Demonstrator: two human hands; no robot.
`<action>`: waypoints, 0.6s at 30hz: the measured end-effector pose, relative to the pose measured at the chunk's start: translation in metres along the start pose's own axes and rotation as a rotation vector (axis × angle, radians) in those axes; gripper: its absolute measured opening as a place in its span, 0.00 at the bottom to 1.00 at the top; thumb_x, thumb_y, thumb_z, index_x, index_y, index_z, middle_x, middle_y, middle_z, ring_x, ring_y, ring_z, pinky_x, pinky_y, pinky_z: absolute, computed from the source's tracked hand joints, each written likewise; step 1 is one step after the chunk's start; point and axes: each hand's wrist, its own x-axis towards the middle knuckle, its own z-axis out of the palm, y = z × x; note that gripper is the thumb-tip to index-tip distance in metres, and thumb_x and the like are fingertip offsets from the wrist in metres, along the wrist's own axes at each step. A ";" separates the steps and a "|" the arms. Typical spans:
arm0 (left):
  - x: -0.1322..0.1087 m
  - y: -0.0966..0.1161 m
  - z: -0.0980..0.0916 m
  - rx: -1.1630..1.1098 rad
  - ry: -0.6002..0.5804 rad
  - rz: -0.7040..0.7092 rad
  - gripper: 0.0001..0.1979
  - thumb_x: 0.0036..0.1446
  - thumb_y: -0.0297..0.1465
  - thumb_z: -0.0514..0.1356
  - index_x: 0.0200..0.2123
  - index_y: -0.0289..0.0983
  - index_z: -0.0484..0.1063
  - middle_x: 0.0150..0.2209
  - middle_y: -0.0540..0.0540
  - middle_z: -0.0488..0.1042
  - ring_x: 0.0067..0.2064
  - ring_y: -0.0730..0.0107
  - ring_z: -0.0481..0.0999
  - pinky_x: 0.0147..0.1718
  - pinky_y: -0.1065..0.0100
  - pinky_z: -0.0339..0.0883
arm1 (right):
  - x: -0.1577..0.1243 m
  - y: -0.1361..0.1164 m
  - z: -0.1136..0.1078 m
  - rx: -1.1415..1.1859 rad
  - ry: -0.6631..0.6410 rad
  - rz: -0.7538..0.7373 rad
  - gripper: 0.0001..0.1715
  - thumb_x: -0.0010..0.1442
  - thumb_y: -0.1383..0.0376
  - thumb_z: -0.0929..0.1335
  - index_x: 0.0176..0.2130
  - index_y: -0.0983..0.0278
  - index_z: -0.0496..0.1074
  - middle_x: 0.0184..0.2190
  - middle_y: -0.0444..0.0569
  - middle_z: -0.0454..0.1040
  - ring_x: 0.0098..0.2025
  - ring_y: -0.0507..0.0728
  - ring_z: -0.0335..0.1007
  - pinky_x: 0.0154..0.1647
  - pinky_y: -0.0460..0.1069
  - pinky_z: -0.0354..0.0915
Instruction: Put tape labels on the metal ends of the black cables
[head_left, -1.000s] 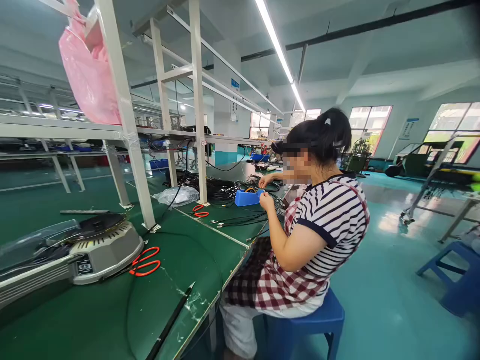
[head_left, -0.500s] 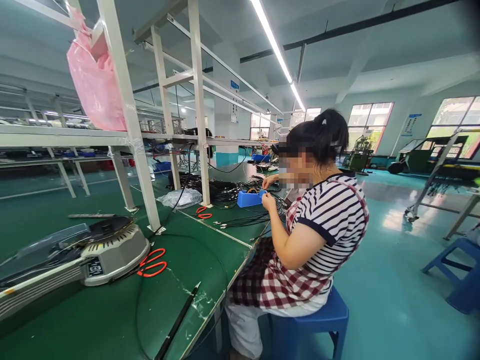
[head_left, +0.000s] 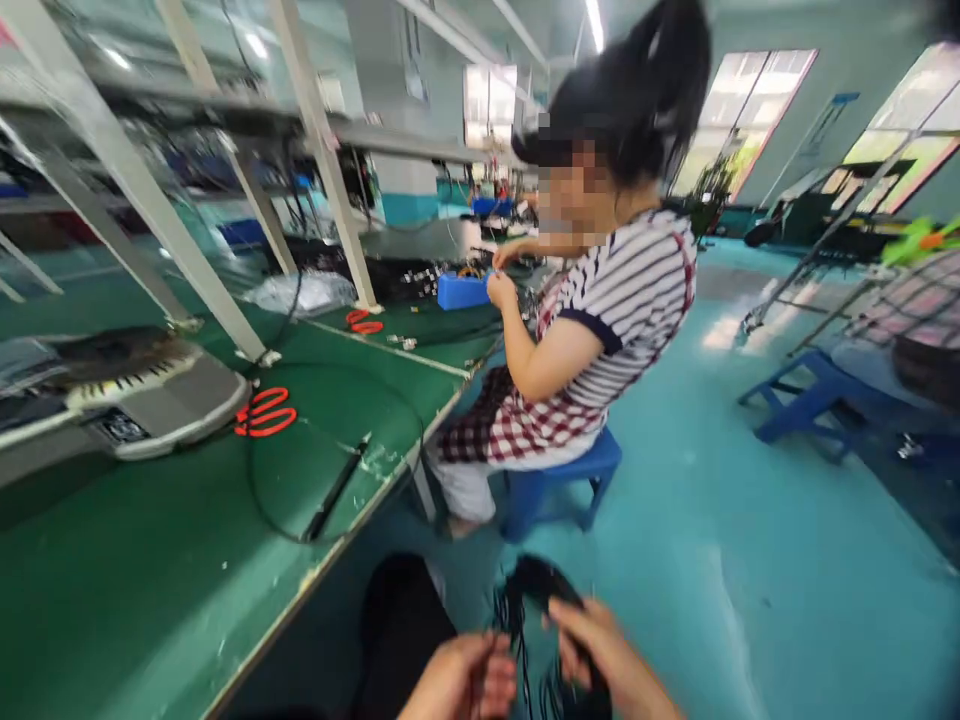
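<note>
Low in the view, a looped bundle of black cables (head_left: 536, 575) hangs above the floor, in front of my dark-clothed leg. My right hand (head_left: 600, 645) is closed around the bundle's right side, thumb on top. Just left of the loop, my left hand (head_left: 469, 675) has its fingers curled in beside the dangling cable strands. Blur hides whether a strand lies between those fingers. The lower part of the bundle runs out of the bottom of the frame.
A green-topped table (head_left: 180, 600) runs along my left, carrying a tape dispenser (head_left: 172, 400), red-handled scissors (head_left: 270, 412) and a black pen-like tool (head_left: 337, 490). A co-worker (head_left: 600, 300) sits ahead on a blue stool (head_left: 562, 475). Another blue stool (head_left: 817, 400) stands right.
The view has tilted down and shifted right. Both my hands and the black cable bundle have come into the frame. The co-worker stays seated with hands raised.
</note>
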 end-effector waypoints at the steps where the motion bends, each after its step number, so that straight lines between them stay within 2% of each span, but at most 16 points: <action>1: 0.000 -0.006 0.003 0.004 0.004 -0.002 0.20 0.58 0.41 0.56 0.44 0.29 0.70 0.41 0.39 0.74 0.40 0.64 0.74 0.44 0.59 0.68 | 0.000 0.003 -0.006 0.093 0.024 0.055 0.22 0.62 0.53 0.63 0.34 0.71 0.71 0.21 0.44 0.70 0.19 0.48 0.64 0.24 0.46 0.64; 2: 0.000 -0.009 0.009 0.050 -0.032 0.037 0.24 0.57 0.44 0.56 0.41 0.26 0.72 0.39 0.36 0.75 0.40 0.62 0.75 0.46 0.59 0.65 | 0.001 0.005 -0.011 0.154 0.040 0.084 0.24 0.59 0.50 0.64 0.32 0.71 0.71 0.16 0.42 0.67 0.16 0.47 0.61 0.22 0.45 0.62; 4: 0.000 -0.008 0.024 0.102 -0.106 0.106 0.25 0.54 0.46 0.59 0.43 0.28 0.73 0.43 0.34 0.76 0.48 0.58 0.73 0.53 0.59 0.60 | 0.002 0.004 -0.020 0.260 0.040 0.110 0.26 0.53 0.48 0.67 0.33 0.71 0.73 0.17 0.44 0.70 0.17 0.48 0.62 0.24 0.46 0.63; 6: 0.001 -0.002 0.043 0.112 -0.223 0.192 0.25 0.52 0.45 0.61 0.47 0.34 0.72 0.49 0.38 0.74 0.55 0.57 0.68 0.57 0.58 0.53 | -0.001 -0.004 -0.024 0.329 0.018 0.100 0.27 0.50 0.48 0.69 0.33 0.71 0.75 0.21 0.48 0.74 0.22 0.51 0.68 0.29 0.48 0.65; 9: 0.007 0.008 0.072 0.058 -0.308 0.287 0.24 0.50 0.41 0.65 0.48 0.36 0.71 0.51 0.40 0.73 0.56 0.57 0.67 0.58 0.59 0.53 | -0.013 -0.023 -0.024 0.366 -0.015 0.049 0.27 0.51 0.49 0.69 0.34 0.71 0.76 0.29 0.53 0.77 0.34 0.57 0.73 0.41 0.52 0.66; 11: 0.011 0.013 0.085 0.031 -0.307 0.285 0.22 0.50 0.39 0.65 0.47 0.34 0.71 0.49 0.38 0.74 0.53 0.56 0.71 0.55 0.58 0.57 | -0.019 -0.040 -0.027 0.216 0.019 -0.065 0.25 0.54 0.49 0.67 0.37 0.68 0.76 0.37 0.54 0.77 0.43 0.60 0.71 0.49 0.54 0.63; 13: 0.012 0.021 0.094 0.066 -0.346 0.224 0.21 0.50 0.38 0.66 0.44 0.32 0.72 0.45 0.35 0.76 0.48 0.53 0.75 0.50 0.56 0.62 | -0.020 -0.057 -0.037 -0.079 0.091 -0.236 0.22 0.56 0.49 0.66 0.37 0.64 0.77 0.43 0.52 0.75 0.51 0.62 0.65 0.54 0.55 0.59; 14: 0.011 0.027 0.096 0.100 -0.383 0.192 0.20 0.49 0.36 0.66 0.43 0.30 0.72 0.43 0.34 0.77 0.45 0.51 0.76 0.47 0.55 0.64 | -0.018 -0.064 -0.044 -0.207 0.110 -0.305 0.21 0.56 0.49 0.66 0.36 0.63 0.77 0.43 0.51 0.75 0.51 0.62 0.64 0.54 0.55 0.58; 16: 0.006 0.041 0.099 0.175 -0.453 0.149 0.17 0.49 0.32 0.66 0.41 0.28 0.73 0.40 0.33 0.78 0.42 0.51 0.78 0.45 0.55 0.66 | -0.012 -0.074 -0.061 -0.319 0.091 -0.354 0.23 0.58 0.48 0.64 0.32 0.63 0.77 0.37 0.50 0.76 0.47 0.61 0.67 0.51 0.55 0.61; 18: -0.002 0.057 0.097 0.220 -0.477 0.153 0.16 0.50 0.30 0.65 0.41 0.29 0.72 0.37 0.33 0.79 0.41 0.53 0.78 0.45 0.56 0.66 | -0.004 -0.074 -0.077 -0.267 0.129 -0.359 0.28 0.62 0.48 0.59 0.31 0.66 0.76 0.31 0.52 0.77 0.39 0.59 0.72 0.44 0.54 0.66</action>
